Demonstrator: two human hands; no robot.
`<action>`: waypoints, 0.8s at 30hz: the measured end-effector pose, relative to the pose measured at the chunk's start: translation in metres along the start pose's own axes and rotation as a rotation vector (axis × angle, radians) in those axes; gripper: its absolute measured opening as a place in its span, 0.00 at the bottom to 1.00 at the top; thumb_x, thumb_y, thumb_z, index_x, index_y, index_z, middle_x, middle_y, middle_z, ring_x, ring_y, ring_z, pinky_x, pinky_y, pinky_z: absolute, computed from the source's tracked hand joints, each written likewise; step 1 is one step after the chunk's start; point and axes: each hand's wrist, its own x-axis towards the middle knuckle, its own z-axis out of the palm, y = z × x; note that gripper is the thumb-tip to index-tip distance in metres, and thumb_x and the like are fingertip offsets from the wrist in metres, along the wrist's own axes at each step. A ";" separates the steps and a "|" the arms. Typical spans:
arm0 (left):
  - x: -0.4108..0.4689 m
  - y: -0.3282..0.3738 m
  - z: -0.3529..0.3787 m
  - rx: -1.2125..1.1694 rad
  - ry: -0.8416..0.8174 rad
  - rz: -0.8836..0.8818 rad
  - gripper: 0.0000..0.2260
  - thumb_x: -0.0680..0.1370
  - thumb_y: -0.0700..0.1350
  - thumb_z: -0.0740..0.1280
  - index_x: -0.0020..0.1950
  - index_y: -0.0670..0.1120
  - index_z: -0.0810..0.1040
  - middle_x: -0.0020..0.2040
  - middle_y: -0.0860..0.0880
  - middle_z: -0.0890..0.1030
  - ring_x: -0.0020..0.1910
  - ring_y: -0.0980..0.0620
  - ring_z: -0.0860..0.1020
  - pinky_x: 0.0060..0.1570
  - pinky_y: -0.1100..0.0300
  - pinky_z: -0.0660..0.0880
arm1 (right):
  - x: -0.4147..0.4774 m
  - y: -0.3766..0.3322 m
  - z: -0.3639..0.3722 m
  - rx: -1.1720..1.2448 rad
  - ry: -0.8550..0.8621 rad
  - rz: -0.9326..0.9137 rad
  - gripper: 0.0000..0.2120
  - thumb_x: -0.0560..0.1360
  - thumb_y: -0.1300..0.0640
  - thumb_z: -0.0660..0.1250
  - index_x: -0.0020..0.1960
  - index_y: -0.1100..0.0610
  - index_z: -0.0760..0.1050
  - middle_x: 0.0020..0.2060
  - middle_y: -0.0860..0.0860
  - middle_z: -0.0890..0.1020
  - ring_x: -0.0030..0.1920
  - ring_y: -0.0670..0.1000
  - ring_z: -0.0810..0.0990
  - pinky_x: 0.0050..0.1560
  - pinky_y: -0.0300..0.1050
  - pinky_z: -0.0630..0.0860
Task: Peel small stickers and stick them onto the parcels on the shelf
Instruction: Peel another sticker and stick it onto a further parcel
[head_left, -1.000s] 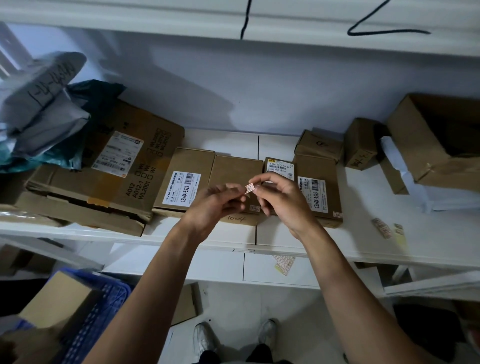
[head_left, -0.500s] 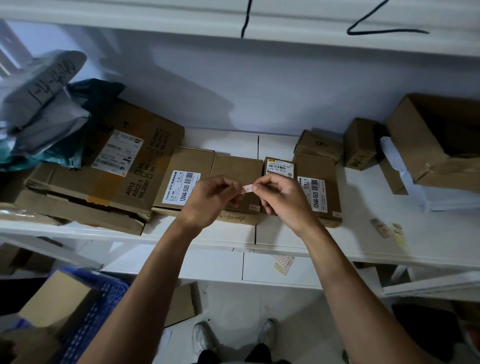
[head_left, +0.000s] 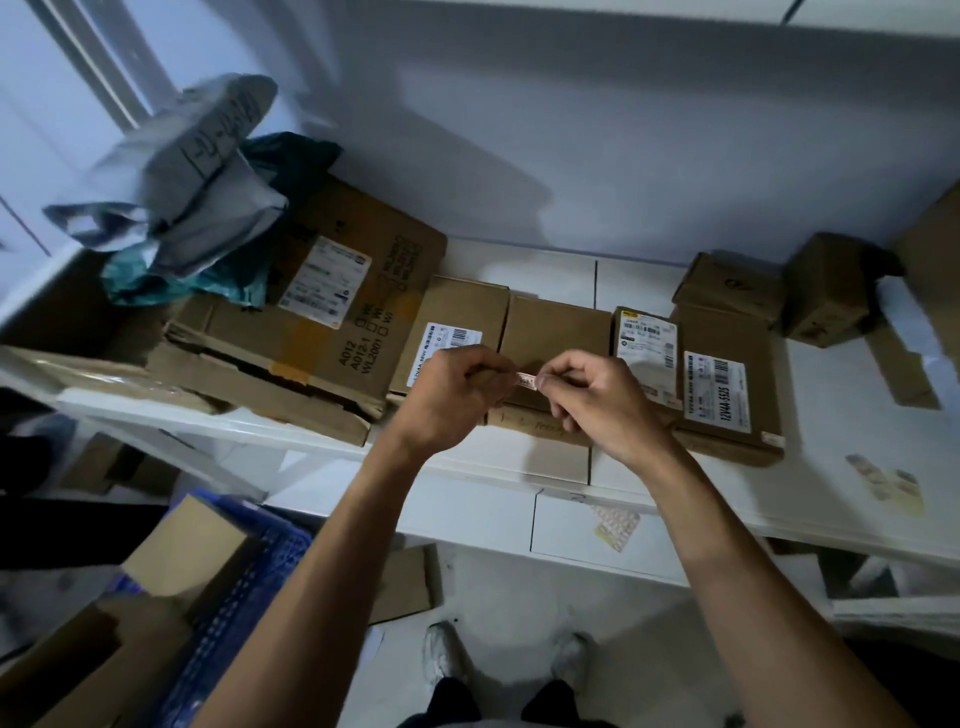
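A small pale sticker (head_left: 525, 380) is pinched between my left hand (head_left: 452, 395) and my right hand (head_left: 597, 400), both held together just above a plain brown parcel (head_left: 556, 332) on the white shelf (head_left: 857, 467). Beside it lie a labelled flat parcel (head_left: 452, 317) on the left and two labelled parcels (head_left: 727, 374) on the right. A large flat carton (head_left: 322, 312) lies further left. Whether the sticker is still on its backing I cannot tell.
Grey and teal poly bags (head_left: 192, 187) are heaped on the large carton. Small brown boxes (head_left: 826, 291) stand at the back right. Sticker scraps (head_left: 883, 483) lie on the shelf to the right. Below left is a blue crate (head_left: 244, 587) with cardboard; my shoes (head_left: 441, 654) show on the floor.
The camera view has tilted and shifted right. My hands stayed together over the plain parcel, with the sticker now stretched flatter between the fingertips.
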 end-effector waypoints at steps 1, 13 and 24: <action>-0.001 -0.003 -0.005 -0.014 0.012 0.000 0.04 0.77 0.38 0.71 0.51 0.41 0.84 0.39 0.44 0.85 0.38 0.46 0.83 0.42 0.51 0.81 | 0.002 -0.003 0.005 0.004 -0.001 -0.003 0.05 0.78 0.57 0.69 0.46 0.57 0.81 0.29 0.50 0.80 0.28 0.48 0.74 0.33 0.42 0.71; 0.007 -0.031 -0.051 0.026 0.102 0.023 0.06 0.80 0.37 0.67 0.53 0.43 0.83 0.48 0.47 0.85 0.40 0.53 0.85 0.42 0.58 0.82 | 0.023 -0.017 0.035 0.134 -0.039 0.057 0.06 0.79 0.60 0.68 0.47 0.62 0.80 0.33 0.55 0.82 0.28 0.53 0.74 0.31 0.46 0.71; 0.004 -0.063 -0.047 0.193 0.235 -0.031 0.09 0.78 0.38 0.68 0.52 0.48 0.85 0.54 0.48 0.85 0.54 0.52 0.83 0.46 0.73 0.76 | 0.033 0.002 0.056 0.078 -0.123 0.140 0.05 0.84 0.58 0.61 0.49 0.56 0.72 0.43 0.55 0.88 0.33 0.58 0.85 0.28 0.41 0.74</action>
